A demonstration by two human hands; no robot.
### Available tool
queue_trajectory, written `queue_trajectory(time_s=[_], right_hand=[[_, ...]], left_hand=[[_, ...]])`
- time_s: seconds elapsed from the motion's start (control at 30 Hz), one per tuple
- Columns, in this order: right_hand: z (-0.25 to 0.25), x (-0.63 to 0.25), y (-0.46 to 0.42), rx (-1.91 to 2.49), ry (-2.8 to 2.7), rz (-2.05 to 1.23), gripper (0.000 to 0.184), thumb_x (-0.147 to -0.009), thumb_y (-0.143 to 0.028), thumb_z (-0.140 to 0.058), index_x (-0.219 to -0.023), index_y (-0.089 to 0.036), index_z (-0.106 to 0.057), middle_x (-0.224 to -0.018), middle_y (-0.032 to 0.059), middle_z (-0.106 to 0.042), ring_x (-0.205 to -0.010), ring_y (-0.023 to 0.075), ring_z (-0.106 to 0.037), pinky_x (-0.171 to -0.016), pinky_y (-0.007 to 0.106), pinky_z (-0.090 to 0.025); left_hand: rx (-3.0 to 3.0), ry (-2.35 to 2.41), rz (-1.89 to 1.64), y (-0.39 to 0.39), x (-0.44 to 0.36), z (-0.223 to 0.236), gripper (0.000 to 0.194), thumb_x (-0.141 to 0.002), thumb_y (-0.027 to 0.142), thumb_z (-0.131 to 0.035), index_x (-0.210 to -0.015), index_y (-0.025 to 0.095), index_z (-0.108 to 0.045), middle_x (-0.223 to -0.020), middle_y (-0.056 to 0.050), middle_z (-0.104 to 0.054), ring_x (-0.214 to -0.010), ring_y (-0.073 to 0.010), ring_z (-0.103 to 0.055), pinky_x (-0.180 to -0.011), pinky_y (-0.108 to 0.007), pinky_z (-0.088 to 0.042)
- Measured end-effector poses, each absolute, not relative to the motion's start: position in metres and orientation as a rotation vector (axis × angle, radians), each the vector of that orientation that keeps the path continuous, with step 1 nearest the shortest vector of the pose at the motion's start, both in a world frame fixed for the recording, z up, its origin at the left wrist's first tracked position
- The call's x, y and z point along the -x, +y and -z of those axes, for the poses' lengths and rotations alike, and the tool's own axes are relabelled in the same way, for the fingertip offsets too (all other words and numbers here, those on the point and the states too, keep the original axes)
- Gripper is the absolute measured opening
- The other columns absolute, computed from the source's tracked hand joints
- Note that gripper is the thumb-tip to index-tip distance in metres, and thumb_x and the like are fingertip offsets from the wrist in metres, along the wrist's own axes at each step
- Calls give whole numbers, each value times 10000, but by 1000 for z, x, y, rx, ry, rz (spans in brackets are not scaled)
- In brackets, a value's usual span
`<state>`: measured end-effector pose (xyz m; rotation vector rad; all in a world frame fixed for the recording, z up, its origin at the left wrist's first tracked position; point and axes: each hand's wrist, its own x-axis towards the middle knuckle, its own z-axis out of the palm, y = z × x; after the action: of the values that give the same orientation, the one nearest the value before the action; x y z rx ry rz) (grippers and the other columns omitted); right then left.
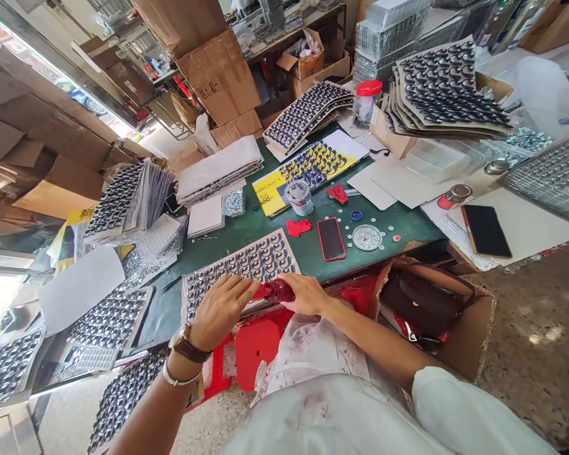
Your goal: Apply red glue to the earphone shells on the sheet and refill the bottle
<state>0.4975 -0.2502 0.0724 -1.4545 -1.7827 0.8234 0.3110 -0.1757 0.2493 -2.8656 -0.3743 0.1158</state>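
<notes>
Between my two hands is a red, crumpled piece of soft material (279, 290), glossy and dark in places; its kind I cannot make out. My left hand (222, 308), with a watch and a bangle at the wrist, has its fingertips closed at the left end of it. At the right end, my right hand (306, 294) grips it between thumb and fingers. Under and behind the hands, a card sheet (239, 260) with rows of dark, shiny, curved pieces lies at the table's front edge. Two similar red scraps (298, 227) (337, 194) lie farther back.
On the green table (308, 253) are a red-rimmed phone (331, 239), a clear round dish (367, 237), a clear tub (298, 197) and a yellow printed sheet (271, 189). Stacked card sheets (123, 199) stand left. An open carton with a brown bag (422, 300) sits right.
</notes>
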Motion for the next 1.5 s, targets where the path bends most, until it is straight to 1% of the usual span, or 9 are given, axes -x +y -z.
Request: queue_trajectory(time_s=[0.33, 0.43, 0.6, 0.9, 0.97, 1.1, 1.27, 1.4, 1.5], right_hand=[[-75, -498, -251, 1439, -1807, -802, 628, -771, -318, -721, -1333, -263, -446, -1241, 53, -648, -1090, 248, -635, -878, 362, -505], [-76, -499, -250, 1447, -1806, -790, 646, -772, -315, -722, -1348, -265, -433, -1263, 59, -638, -1105, 249, -631, -885, 366, -504], [-74, -501, -250, 1462, -1816, -773, 666, -761, -319, -737, -1351, -256, -437, -1246, 65, -646, -1099, 268, -633, -877, 382, -508], [-75, -504, -251, 1478, -1824, -768, 684, -767, -339, -734, -1368, -249, -421, -1250, 71, -644, -1095, 266, -633, -884, 381, -501], [-75, -505, -252, 1480, -1825, -771, 678, -767, -340, -731, -1365, -251, -424, -1245, 67, -646, -1088, 268, -635, -877, 381, -502], [-76, -506, -252, 1489, -1828, -780, 673, -767, -345, -731, -1362, -259, -428, -1242, 67, -646, -1084, 264, -634, -876, 379, -497], [-77, -507, -254, 1494, -1824, -785, 664, -774, -348, -727, -1362, -262, -430, -1241, 68, -645, -1103, 260, -626, -888, 378, -490], [-78, -509, -255, 1495, -1820, -786, 676, -767, -352, -737, -1361, -259, -427, -1251, 69, -641, -1123, 263, -618, -902, 380, -488], [-78, -509, -256, 1494, -1824, -787, 664, -765, -344, -736, -1351, -260, -435, -1255, 63, -641, -1120, 263, -622, -897, 378, -493]], left_hand=[[2892, -319, -176, -175, -315, -252, 219, -919, 37, -466, -1028, 129, -633, -766, -47, -639, -689, -203, -503, -668, -360, -428], [2886, -352, -184, -176, -315, -253, 223, -928, 70, -488, -1092, 135, -626, -855, -67, -668, -758, -213, -544, -696, -363, -452], [2869, -371, -215, -177, -317, -256, 329, -897, 66, -539, -1207, 155, -601, -1097, -104, -668, -985, -252, -585, -851, -396, -486], [2834, -283, -189, -181, -324, -264, 445, -843, -21, -496, -1243, 148, -597, -1189, -125, -642, -1084, -285, -567, -935, -441, -473], [2844, -260, -179, -181, -324, -265, 448, -835, -28, -495, -1228, 156, -604, -1157, -121, -653, -1054, -280, -576, -915, -442, -481], [2870, -229, -137, -180, -324, -267, 374, -864, -3, -477, -1171, 155, -620, -986, -104, -679, -882, -245, -594, -787, -407, -505], [2855, -177, -108, -181, -325, -268, 292, -893, 15, -455, -1102, 119, -630, -868, -88, -676, -780, -224, -572, -703, -380, -489], [2866, -194, -71, -181, -324, -266, 276, -901, 19, -453, -1086, 125, -629, -834, -75, -676, -741, -212, -557, -672, -363, -467], [2882, -287, -53, -180, -319, -262, 294, -911, 43, -471, -1149, 142, -614, -890, -81, -690, -785, -209, -578, -706, -356, -473]])
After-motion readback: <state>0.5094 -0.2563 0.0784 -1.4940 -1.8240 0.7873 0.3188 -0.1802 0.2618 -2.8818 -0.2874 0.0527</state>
